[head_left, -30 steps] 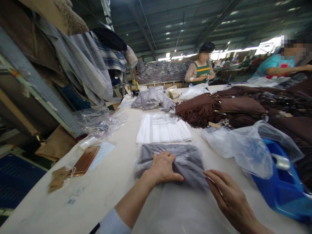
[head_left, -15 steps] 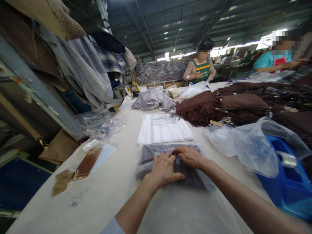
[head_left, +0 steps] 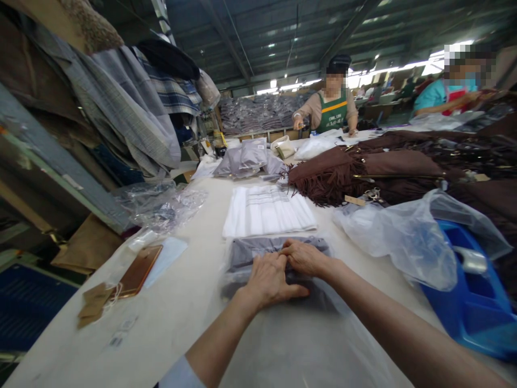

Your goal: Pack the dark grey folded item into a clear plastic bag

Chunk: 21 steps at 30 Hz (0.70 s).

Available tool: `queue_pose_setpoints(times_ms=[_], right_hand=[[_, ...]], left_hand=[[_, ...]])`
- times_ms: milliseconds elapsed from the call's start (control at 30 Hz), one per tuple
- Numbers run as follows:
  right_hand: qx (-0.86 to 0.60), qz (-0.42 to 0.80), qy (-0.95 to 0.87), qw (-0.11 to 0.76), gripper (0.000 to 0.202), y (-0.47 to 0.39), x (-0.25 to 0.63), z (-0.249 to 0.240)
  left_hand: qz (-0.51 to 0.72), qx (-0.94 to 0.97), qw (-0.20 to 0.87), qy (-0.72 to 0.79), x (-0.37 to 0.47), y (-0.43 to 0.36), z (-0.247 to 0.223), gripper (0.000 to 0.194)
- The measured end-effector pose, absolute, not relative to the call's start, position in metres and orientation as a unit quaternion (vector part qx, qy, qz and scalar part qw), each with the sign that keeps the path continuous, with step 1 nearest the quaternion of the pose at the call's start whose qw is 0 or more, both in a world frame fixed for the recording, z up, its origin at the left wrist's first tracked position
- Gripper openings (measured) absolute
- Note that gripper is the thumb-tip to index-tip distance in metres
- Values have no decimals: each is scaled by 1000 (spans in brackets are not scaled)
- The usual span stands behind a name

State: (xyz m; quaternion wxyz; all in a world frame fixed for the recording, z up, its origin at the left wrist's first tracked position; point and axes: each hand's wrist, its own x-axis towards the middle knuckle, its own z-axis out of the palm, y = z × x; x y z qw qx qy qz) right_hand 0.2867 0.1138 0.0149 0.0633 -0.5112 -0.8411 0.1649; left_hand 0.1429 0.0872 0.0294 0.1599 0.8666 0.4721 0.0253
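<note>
Hands: two, left hand (head_left: 270, 277) and right hand (head_left: 304, 257) flat, grasping nothing | one bagged grey garment (head_left: 258, 258) beneath | one white stack (head_left: 269, 211)

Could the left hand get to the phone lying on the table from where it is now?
Probably yes: the left hand rests on the bagged grey garment, and only bare table lies between it and the phone.
</note>
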Motion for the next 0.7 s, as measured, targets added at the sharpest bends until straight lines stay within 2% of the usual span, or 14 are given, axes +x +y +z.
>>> queue_pose_setpoints(times_ms=[167, 367, 567, 700], right_hand=[[-521, 157, -837, 58, 38, 107, 283, 21], [-526, 157, -834, 52, 39, 102, 278, 25], [-540, 146, -828, 46, 43, 100, 276, 21], [-548, 138, -824, 47, 45, 97, 274, 20]], left_hand=[[41, 863, 83, 496, 135, 79, 23, 63], [96, 863, 119, 481, 133, 74, 9, 69], [62, 872, 44, 484, 132, 58, 13, 64], [58, 849, 47, 523, 137, 55, 12, 73]])
